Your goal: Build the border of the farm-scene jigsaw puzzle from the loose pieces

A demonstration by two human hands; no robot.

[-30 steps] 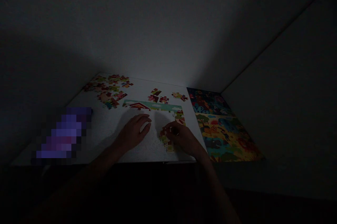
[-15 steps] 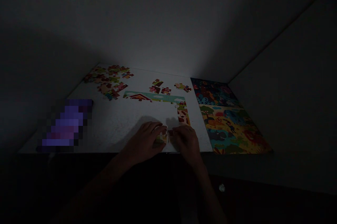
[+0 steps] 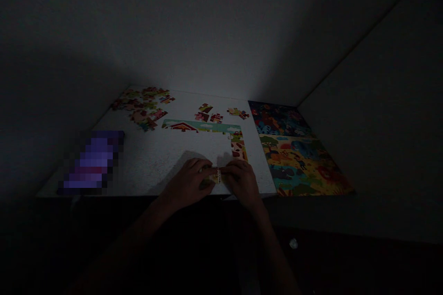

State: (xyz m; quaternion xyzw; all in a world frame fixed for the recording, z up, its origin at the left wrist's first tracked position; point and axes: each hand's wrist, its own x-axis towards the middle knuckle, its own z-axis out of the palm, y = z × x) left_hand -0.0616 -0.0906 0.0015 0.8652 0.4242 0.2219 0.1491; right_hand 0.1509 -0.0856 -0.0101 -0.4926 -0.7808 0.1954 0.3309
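Near the front edge of the white table point(image 3: 145, 161), my left hand point(image 3: 189, 182) is closed on a pale jigsaw puzzle piece point(image 3: 215, 177), thumb below and fingers above. My right hand point(image 3: 242, 180) meets it from the right, fingertips pinched at the piece's edge; what exactly lies under them is hidden. Just beyond the hands is a partly joined puzzle border point(image 3: 207, 127), with a sky-and-red-roof strip along the top and a spotted right side point(image 3: 238, 147) running down toward my right hand.
A heap of loose pieces point(image 3: 145, 103) covers the back left corner. Several more pieces point(image 3: 216, 118) lie above the border. At left is a blurred-out purple screen point(image 3: 90, 161). Two assembled puzzles, a dark one point(image 3: 278, 119) and a savanna one point(image 3: 304, 163), lie at right. A wall stands behind.
Both hands stay over the same spot, with the fingers drawn slightly closer around the piece. The whole view has shifted a little; the other pieces lie as before.
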